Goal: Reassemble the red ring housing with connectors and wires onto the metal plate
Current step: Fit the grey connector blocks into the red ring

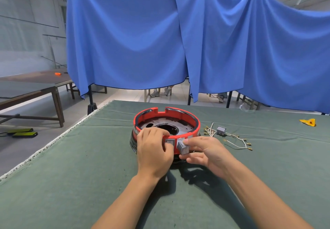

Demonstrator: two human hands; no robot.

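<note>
Two bare forearms reach in from the near edge over the table, which is covered in a creased green cloth with a frayed pale hem on its left side.

Left hand: grip curled over the near rim of the red ring housing, fingers bent on top of the rim, thumb down on the outer wall beside a grey rectangular connector seated flush in the wall.

Right hand: grip pinches a second grey connector block between thumb and fingertips, block tilted, held against the housing's near wall just right of the seated one. Whether it is already in its slot cannot be told.

Housing: bright red ring, open on top, dark trim strip along the upper edge, a notch cut in the far rim. It sits around the metal plate, a dark disc with a big round centre hole and several small holes. A dark band shows below the red wall at the left.

Just right of the housing, on the cloth: a loose third grey connector and a scatter of white wires with brass terminal ends.

Further right, well apart: a yellow scrap.

Behind the table: blue curtains hung on stands. Far left: wooden tables, an orange item on one.
</note>
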